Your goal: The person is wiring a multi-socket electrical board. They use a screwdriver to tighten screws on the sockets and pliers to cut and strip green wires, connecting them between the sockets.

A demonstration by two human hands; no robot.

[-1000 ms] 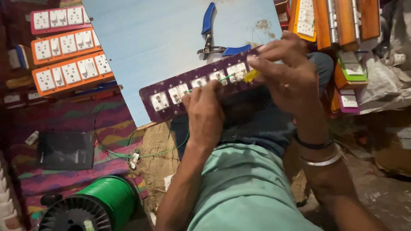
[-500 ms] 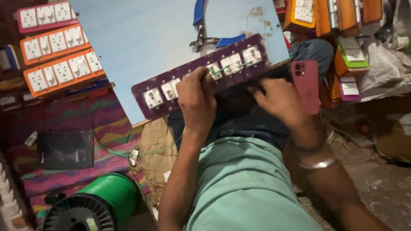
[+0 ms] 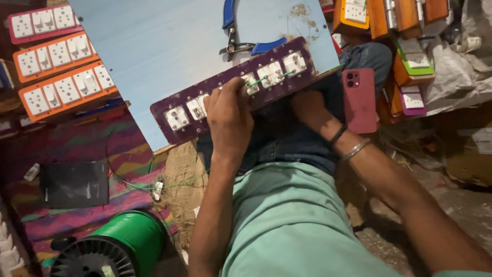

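Left hand point(image 3: 229, 115) gripped the purple board point(image 3: 236, 92) at upper centre, fingers curled over its near edge. Right hand hidden beneath the board; grip impossible to tell. Red phone point(image 3: 359, 100) lay right of centre.

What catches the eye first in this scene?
A purple switch board with white sockets lies along the near edge of a pale blue board, the left hand pressing on it. Blue-handled pliers lie just behind it, and a green wire spool sits at lower left.
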